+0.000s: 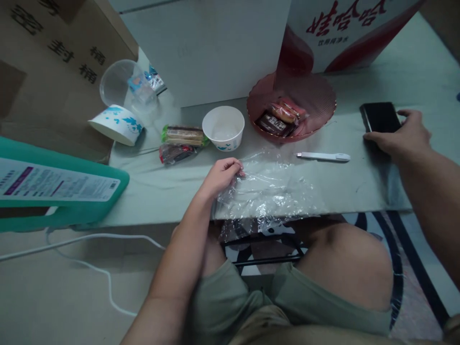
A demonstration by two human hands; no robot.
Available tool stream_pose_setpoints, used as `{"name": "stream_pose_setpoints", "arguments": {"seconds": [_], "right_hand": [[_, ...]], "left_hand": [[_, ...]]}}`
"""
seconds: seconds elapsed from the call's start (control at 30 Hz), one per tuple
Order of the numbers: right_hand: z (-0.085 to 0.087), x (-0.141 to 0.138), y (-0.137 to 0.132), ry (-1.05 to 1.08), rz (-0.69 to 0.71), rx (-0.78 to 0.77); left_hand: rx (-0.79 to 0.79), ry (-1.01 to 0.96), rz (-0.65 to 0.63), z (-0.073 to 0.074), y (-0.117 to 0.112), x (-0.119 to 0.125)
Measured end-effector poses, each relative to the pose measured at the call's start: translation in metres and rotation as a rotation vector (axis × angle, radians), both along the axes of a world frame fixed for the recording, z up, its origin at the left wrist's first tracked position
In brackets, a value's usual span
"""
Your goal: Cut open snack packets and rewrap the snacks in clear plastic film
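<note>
Clear plastic film (269, 196) hangs over the near edge of the counter (147, 201). The left hand (226, 173) lies curled at its left side — whether it pinches the film, I cannot tell. Beyond sits a slim white tool (323, 156). Off to the right, the right hand (409, 130) grips a black phone (381, 116) between thumb and fingers — level with a white paper bowl (223, 127). Farther back, a pink bowl (321, 103) holds wrapped snacks (282, 117).

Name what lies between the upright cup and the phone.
In the head view, the pink bowl, holding wrapped packets, lies between the upright cup and the phone.
</note>
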State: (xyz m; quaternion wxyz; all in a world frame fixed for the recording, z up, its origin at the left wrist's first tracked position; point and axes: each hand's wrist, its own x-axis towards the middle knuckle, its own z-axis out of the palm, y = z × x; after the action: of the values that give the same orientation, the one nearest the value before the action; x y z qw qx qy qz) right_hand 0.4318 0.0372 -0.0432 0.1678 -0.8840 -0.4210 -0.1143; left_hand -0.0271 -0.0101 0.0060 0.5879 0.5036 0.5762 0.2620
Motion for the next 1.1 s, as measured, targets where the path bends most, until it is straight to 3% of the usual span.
{"name": "stream_pose_setpoints", "arguments": {"seconds": [0.1, 0.2, 0.23, 0.3, 0.33, 0.4, 0.47, 0.53, 0.6, 0.8, 0.9, 1.0, 1.1], "right_hand": [[0.032, -0.033, -0.006, 0.208, -0.149, -0.120], [0.069, -0.081, -0.028, 0.120, 0.020, 0.077], [0.078, -0.100, -0.039, 0.126, 0.157, 0.153], [0.089, -0.144, -0.065, 0.236, 0.658, 0.262], [0.090, -0.167, -0.078, 0.272, 0.931, 0.243], [0.083, -0.212, -0.101, 0.330, 1.346, 0.121], [0.068, -0.248, -0.115, 0.329, 1.494, -0.039], [0.050, -0.270, -0.122, 0.265, 1.476, -0.162], [0.037, -0.276, -0.125, 0.226, 1.427, -0.226], [0.031, -0.270, -0.130, 0.225, 1.316, -0.226], [0.031, -0.271, -0.131, 0.225, 1.295, -0.218], [0.028, -0.272, -0.133, 0.230, 1.287, -0.201], [0.028, -0.271, -0.134, 0.233, 1.254, -0.191]], "left_hand": [[-0.006, -0.018, -0.016, 0.004, -0.001, -0.003], [0.007, -0.035, -0.088, 0.008, -0.003, -0.006], [0.009, -0.039, -0.118, 0.009, -0.003, -0.006], [0.007, -0.051, -0.164, 0.008, -0.003, -0.008], [0.012, -0.054, -0.172, 0.006, -0.004, -0.008], [0.083, -0.017, -0.174, 0.002, -0.004, -0.010], [0.245, 0.118, -0.157, -0.001, -0.006, -0.014], [0.418, 0.297, -0.134, -0.001, -0.008, -0.019], [0.490, 0.414, -0.133, 0.002, -0.010, -0.027], [0.408, 0.499, -0.271, 0.009, -0.015, -0.043], [0.474, 0.501, -0.106, 0.006, -0.013, -0.042], [0.513, 0.336, 0.135, 0.004, -0.011, -0.039], [0.471, 0.102, 0.194, 0.002, -0.010, -0.040]]}}
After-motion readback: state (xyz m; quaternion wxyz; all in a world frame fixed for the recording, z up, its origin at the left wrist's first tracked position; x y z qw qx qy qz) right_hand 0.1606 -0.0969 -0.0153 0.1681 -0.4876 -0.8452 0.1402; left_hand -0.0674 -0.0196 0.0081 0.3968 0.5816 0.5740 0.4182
